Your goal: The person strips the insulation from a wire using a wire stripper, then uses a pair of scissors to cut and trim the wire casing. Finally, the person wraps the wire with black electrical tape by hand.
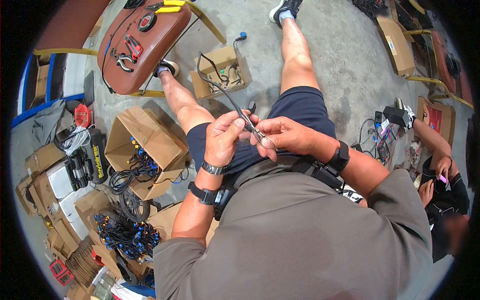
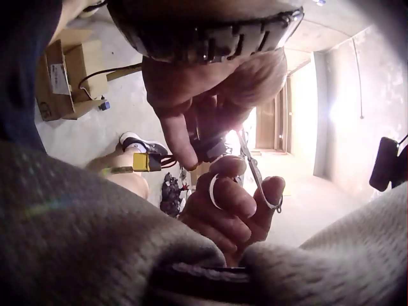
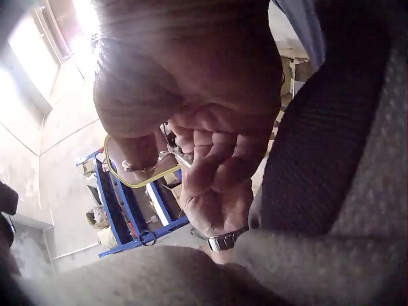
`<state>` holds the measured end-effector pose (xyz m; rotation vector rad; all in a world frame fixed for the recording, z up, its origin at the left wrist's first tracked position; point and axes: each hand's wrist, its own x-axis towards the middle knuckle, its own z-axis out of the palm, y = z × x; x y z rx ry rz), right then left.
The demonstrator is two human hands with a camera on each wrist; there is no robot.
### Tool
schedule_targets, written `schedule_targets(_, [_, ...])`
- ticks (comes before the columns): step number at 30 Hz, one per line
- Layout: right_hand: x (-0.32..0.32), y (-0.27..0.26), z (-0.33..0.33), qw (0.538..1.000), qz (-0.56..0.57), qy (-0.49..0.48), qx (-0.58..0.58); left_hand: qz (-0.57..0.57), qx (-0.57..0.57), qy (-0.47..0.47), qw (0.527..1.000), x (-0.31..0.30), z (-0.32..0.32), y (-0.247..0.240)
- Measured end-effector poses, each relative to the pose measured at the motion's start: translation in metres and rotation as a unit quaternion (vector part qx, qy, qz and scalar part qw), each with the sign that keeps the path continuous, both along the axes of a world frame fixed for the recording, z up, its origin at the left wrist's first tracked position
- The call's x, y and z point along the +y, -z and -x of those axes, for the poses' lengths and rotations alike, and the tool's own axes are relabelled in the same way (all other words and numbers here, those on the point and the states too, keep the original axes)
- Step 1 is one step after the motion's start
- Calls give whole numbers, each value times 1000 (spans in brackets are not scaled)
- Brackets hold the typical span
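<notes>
In the head view my left hand [image 1: 222, 140] grips a black cable [image 1: 232, 101] close to its end, in front of the lap. My right hand [image 1: 287, 136] meets it there, thumb and fingers pinching a slim silvery metal tool [image 1: 257, 134] against the cable end. The left wrist view shows the metal tool [image 2: 252, 169] slanting down to a small loop by the right fingertips. A yellow connector [image 2: 148, 162] on short dark wires sticks out beside the left fingers there. In the right wrist view the right palm hides most of the work.
An open carton [image 1: 220, 75] with small parts stands between the feet. Pliers and tape [image 1: 146, 22] lie on a brown chair [image 1: 112, 65]. A carton of cables [image 1: 145, 150] and a heap of connectors [image 1: 125, 232] stand at left. Another person [image 1: 442, 185] sits at right.
</notes>
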<state>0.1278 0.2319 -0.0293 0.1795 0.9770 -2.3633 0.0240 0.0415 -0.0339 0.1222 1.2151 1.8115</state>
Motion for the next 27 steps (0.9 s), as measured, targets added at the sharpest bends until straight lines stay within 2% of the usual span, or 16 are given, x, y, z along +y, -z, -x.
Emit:
schedule_targets(9, [-4, 0, 1, 999, -34, 12, -3, 26, 62, 11, 998, -2, 1, 3])
schedule_targets(15, [-8, 6, -7, 998, -24, 54, -10, 52, 148, 7, 988, 1, -5, 2])
schedule_targets(20, [-13, 0, -8, 996, -61, 70, -12, 52, 135, -3, 989, -4, -10, 6])
schedule_targets(27, [-21, 8, -7, 997, -24, 67, -13, 52, 157, -30, 986, -5, -15, 4])
